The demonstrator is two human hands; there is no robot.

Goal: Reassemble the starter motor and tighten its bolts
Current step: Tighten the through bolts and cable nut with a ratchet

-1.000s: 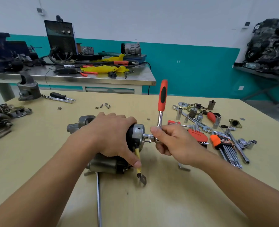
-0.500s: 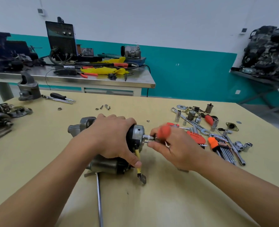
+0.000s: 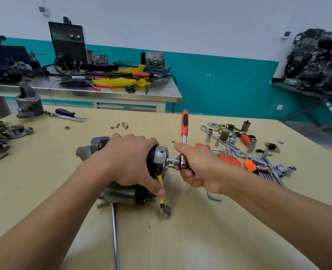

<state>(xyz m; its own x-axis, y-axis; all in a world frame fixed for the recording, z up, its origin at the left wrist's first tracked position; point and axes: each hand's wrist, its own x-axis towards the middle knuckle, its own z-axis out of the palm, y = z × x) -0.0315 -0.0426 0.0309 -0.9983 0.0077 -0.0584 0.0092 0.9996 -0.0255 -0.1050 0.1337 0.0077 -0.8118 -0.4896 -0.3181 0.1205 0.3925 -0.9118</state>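
The starter motor point(image 3: 158, 159) lies on its side in the middle of the yellow table point(image 3: 200, 230), its round metal end cap facing right. My left hand point(image 3: 128, 160) grips the motor body from above, thumb down beside a yellow wire point(image 3: 161, 190) with a metal terminal. A ratchet wrench point(image 3: 184, 129) with an orange and black handle stands upright, its socket point(image 3: 173, 161) pushed onto the end cap. My right hand point(image 3: 198, 168) holds the ratchet at its head, fingers curled round it.
Sockets, spanners and orange hex key sets point(image 3: 256, 166) lie scattered to the right. A loose hex key point(image 3: 213, 197) lies under my right wrist. Small screws point(image 3: 122, 125) sit behind the motor, other motor parts point(image 3: 3, 133) at far left, and a long metal rod point(image 3: 115, 240) in front.
The ratchet handle swung down toward me half a second ago and now stands upright again. My left hand and the motor stayed put.
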